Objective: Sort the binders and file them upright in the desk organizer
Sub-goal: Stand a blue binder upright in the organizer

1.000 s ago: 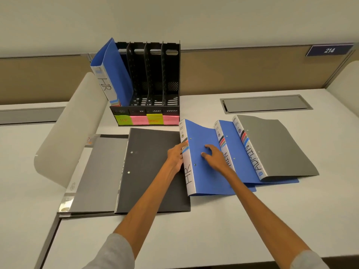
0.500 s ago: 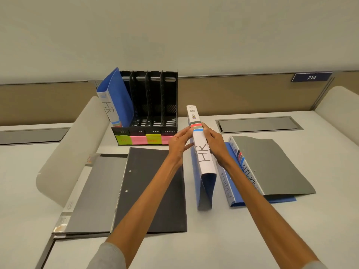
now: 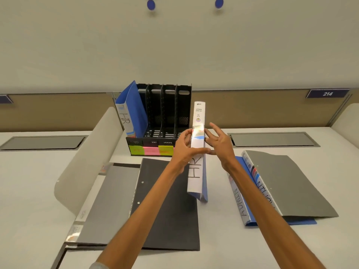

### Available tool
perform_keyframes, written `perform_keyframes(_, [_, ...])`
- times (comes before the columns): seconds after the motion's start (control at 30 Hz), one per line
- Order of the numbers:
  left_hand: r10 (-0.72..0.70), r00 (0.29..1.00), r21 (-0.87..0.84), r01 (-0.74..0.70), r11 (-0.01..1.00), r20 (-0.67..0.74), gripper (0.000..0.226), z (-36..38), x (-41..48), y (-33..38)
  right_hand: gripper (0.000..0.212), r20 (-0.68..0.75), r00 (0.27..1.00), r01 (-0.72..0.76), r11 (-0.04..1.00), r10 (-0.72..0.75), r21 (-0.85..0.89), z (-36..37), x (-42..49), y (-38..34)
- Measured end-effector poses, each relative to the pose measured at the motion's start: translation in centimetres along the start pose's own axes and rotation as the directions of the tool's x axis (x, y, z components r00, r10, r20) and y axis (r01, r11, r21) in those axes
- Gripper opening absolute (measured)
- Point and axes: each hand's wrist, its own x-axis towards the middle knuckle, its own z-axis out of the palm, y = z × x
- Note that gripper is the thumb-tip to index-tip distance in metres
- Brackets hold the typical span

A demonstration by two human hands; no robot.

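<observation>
Hanging apparently clear of the counter (image 3: pixel 213 239): held HR binder (image 3: pixel 194 175), with blue covers and a white spine facing the camera. It is roughly upright, its lower corner over the edge of the black binder (image 3: pixel 169 210).

Left grip (image 3: pixel 185 150): wrapped round the spine near mid-length, thumb across the front, fingers behind the left cover. This is the only firm hold.

Right grip (image 3: pixel 221 144): fingers spread and straight, holding nothing. The tips are at or just off the right cover; contact cannot be told.

Desk organizer (image 3: pixel 169 105): at 11 o'clock from the held item, black and slotted. The filed HR binder (image 3: pixel 132 111) stands in the leftmost slot, leaning out to the left. Sticky labels (image 3: pixel 150 151) run along the front lip, partly hidden by the left grip.

Grey binder (image 3: pixel 110 200): flat beside the black one, both at 7 o'clock.

ADMIN binders (image 3: pixel 287 183): two, flat and overlapped, at 4 o'clock.

Hazards, as judged:
- The glossy spine could twist or slide in a one-handed hold.
- Loose covers could splay and catch a divider on entry.
- Crowding the HR slot could push the leaning binder further out.
- With the labels hidden, the binder could go into the wrong slot.
</observation>
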Motion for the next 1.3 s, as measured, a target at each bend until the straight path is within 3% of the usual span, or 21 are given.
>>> perform_keyframes(0.1, [0.071, 0.989, 0.065, -0.064, 0.996, -0.126, 0.072, -0.7, 0.0, -0.3, 0.049, 0.064, 0.998, -0.029, 1.0, 0.029, -0.003, 0.6, 0.7, -0.2])
perform_keyframes(0.2, [0.088, 0.982, 0.066, -0.078, 0.995, -0.165, 0.07, -2.3, 0.1, -0.7, 0.045, 0.091, 0.994, -0.059, 0.997, 0.064, -0.056, 1.0, 1.7, -1.5])
perform_keyframes(0.4, [0.179, 0.975, 0.086, -0.169, 0.982, -0.13, 0.072, -3.8, -0.3, -0.2, 0.073, 0.082, 0.992, -0.08, 0.971, 0.101, -0.227, 2.7, 4.9, -6.9])
perform_keyframes(0.6, [0.312, 0.944, 0.165, -0.292, 0.942, -0.109, 0.075, -4.9, -0.6, 0.8, 0.075, -0.025, 0.995, 0.078, 0.906, -0.097, -0.416, 5.9, 6.8, -11.9])
perform_keyframes(0.73, [0.349, 0.931, 0.187, -0.327, 0.927, -0.105, 0.078, -6.4, -0.5, 1.3, 0.043, -0.085, 0.973, 0.152, 0.874, -0.215, -0.462, 8.4, 7.5, -13.7])
perform_keyframes(0.87, [0.33, 0.944, 0.197, -0.323, 0.926, -0.001, 0.086, -8.2, -1.0, 1.1, 0.022, -0.087, 0.933, 0.248, 0.798, -0.35, -0.549, 10.7, 7.8, -15.1])
perform_keyframes(1.07, [0.271, 0.961, 0.233, -0.276, 0.932, 0.053, 0.113, -11.9, -2.7, -3.4, 0.013, -0.072, 0.868, 0.391, 0.764, -0.492, -0.514, 14.1, 8.5, -18.6])
perform_keyframes(1.3, [0.231, 0.968, 0.233, -0.203, 0.951, -0.1, 0.09, -17.4, -1.4, -3.4, 0.016, -0.051, 0.83, 0.489, 0.77, -0.555, -0.41, 18.0, 9.8, -20.4])
